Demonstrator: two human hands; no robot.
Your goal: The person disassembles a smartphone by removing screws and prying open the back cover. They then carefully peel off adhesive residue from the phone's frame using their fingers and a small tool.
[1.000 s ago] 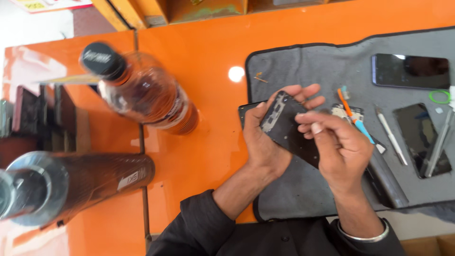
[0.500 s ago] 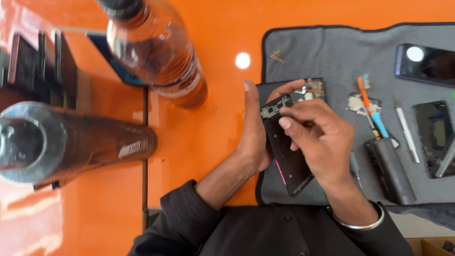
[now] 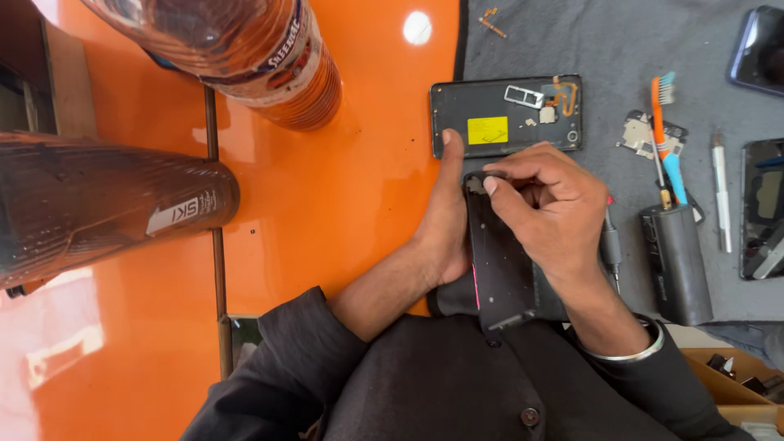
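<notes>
Left hand point(image 3: 445, 224) is closed on the dark phone frame point(image 3: 498, 261) over the grey mat point(image 3: 604, 49), and it should be kept steady while the right hand point(image 3: 555, 212) pinches its top corner gently.

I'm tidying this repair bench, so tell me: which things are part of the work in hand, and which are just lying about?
In hand:
- dark phone body, held by the left hand and picked at by the right hand
- opened phone back, just above the hands

Lying about:
- two bottles
- toothbrush
- grey cylinder
- white pen-like tool
- other phones
</notes>
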